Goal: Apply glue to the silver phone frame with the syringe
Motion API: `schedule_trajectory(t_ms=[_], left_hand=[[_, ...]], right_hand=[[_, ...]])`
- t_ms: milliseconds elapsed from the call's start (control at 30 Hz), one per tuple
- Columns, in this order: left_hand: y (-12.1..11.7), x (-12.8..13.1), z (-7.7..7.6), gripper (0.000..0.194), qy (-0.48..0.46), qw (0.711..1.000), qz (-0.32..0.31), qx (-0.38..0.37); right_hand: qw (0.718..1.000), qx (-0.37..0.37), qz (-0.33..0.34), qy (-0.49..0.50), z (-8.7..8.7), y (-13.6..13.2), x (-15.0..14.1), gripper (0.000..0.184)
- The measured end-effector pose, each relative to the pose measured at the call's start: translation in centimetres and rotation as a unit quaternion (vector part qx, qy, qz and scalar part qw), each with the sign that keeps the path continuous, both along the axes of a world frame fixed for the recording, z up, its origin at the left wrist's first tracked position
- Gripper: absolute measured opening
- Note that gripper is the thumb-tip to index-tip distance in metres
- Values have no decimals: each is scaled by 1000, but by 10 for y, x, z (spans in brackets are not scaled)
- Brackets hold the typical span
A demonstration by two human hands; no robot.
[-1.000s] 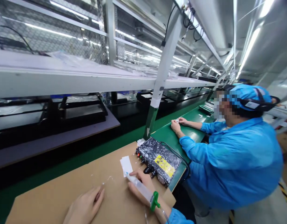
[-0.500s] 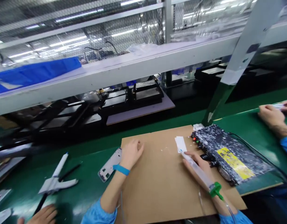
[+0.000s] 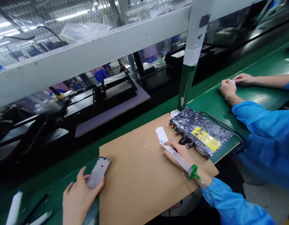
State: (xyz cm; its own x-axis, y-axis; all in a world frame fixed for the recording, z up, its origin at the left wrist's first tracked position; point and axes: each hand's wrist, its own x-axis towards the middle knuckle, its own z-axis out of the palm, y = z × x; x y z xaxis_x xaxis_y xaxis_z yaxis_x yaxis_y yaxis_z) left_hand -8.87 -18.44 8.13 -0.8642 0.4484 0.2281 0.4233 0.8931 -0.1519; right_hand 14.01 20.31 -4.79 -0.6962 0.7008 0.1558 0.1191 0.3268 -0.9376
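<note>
Fingers of the left hand (image 3: 77, 197) just off the left edge of the cardboard (image 3: 132, 184), thumb along one long side of a grey phone casing (image 3: 98, 171), other fingertips at the opposite side, index partly raised: gripping the casing's near end, by the look of it. Lifted or resting, cannot tell. Casing across the left edge of the cardboard in this view, long axis slanting away and rightward, toward the cardboard's far edge. Farther out to the left of the cardboard, a white tube (image 3: 14, 207) with a blue tip, partly cut off, at the green surface (image 3: 54, 189). Over the right part of the cardboard, fingers of the right hand (image 3: 184, 152) wrapped round a clear syringe (image 3: 178, 159), green cap (image 3: 193, 172) toward the sleeve, blue nozzle pointing away and leftward. Between nozzle and casing, a broad stretch of cardboard with pale flecks; from the nozzle, casing leftward and nearer the wearer; left hand on it, right hand well apart. By the nozzle, toward the cardboard's far edge, white paper slips (image 3: 161, 133); contact too small to judge. At the cardboard's right edge, a speckled black box (image 3: 185, 122). Well beyond the cardboard to the right, a co-worker's hands (image 3: 229, 88), close together.
</note>
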Motion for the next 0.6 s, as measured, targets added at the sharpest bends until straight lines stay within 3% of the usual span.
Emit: schedule_trajectory(t_ms=[100,233,300,367,500,600], left_hand=[[38,20,-16,82,-35,986,-164,-13],[99,61,-31,82,-126,913,-385,-51],[118,77,-33,90,-147,885,-436,-65],[130,88,-34,88,-150,893,-421,-58],[150,103,-44,58,-149,955,-255,-10],[173,109,-56,73,-158,968,-193,-10]], right_hand=[[1000,-3,4,0,0,3,3,22],[1000,-3,7,-4,3,6,5,19],[1000,-5,8,-5,5,6,6,17],[1000,-10,5,-2,6,6,7,21],[999,-32,-16,11,7,4,11,35],[998,-48,-39,22,6,5,13,41]])
